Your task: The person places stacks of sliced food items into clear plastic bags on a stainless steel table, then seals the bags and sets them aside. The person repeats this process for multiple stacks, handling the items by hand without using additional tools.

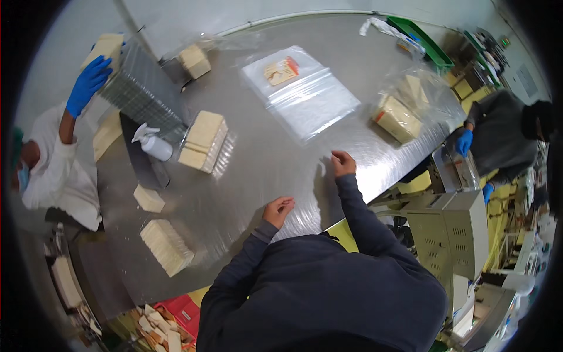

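Both my hands hover over the near part of a steel table (252, 164), holding nothing that I can see. My left hand (278, 212) is loosely closed, fingers together. Farther right and forward, my right hand (343, 163) has its fingers curled in. Beyond them lie flat clear plastic bags (314, 108) with a printed card (281, 70) on top. To the left, a stack of cream-coloured slabs (205, 132) sits in a clear tray. Nearer the left edge is another cream stack (166, 246), with a smaller cream block (149, 198) behind it.
A white spray bottle (153, 144) stands beside tall stacked clear trays (143, 88). At left, a co-worker's blue-gloved hand (89, 85) touches a cream stack. Bagged cream stacks (399, 119) lie right; a green crate (419, 44) is behind. Another person (504, 132) works beside a beige machine (446, 234).
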{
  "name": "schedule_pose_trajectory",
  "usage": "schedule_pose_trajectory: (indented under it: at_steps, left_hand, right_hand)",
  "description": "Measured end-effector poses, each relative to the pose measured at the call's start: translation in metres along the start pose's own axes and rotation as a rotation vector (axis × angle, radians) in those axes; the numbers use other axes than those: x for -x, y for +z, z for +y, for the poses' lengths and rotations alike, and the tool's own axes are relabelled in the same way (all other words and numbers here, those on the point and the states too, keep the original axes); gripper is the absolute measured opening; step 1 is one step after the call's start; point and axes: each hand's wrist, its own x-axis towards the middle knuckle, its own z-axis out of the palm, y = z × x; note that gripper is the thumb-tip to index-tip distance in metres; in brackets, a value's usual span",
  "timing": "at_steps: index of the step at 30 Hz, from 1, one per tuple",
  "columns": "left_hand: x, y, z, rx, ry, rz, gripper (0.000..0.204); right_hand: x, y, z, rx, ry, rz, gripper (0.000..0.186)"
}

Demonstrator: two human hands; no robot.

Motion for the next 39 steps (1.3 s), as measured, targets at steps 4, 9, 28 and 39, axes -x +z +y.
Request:
schedule_pose_trajectory:
  at_steps: [4, 9, 28, 39]
  left_hand:
    - [0.046, -0.018, -0.016, 0.198, -0.047, 0.108, 0.027]
    - [0.084, -0.027, -0.025, 0.266, -0.059, 0.304, 0.025]
    - [-0.039, 0.041, 0.019, -1.421, 0.513, 0.149, 0.021]
    - [-0.018, 0.060, 0.027, -1.210, 0.341, 0.070, 0.009]
  right_hand:
    - [-0.053, 0.065, -0.011, 0.350, -0.386, 0.123, 0.032]
    - [-0.095, 0.077, -0.005, 0.556, -0.251, -0.068, 0.018]
    - [0.106, -0.012, -0.003, -0.105, 0.559, -0.474, 0.031]
    - [0.088, 0.012, 0.012, -0.237, 0.843, -0.290, 0.020]
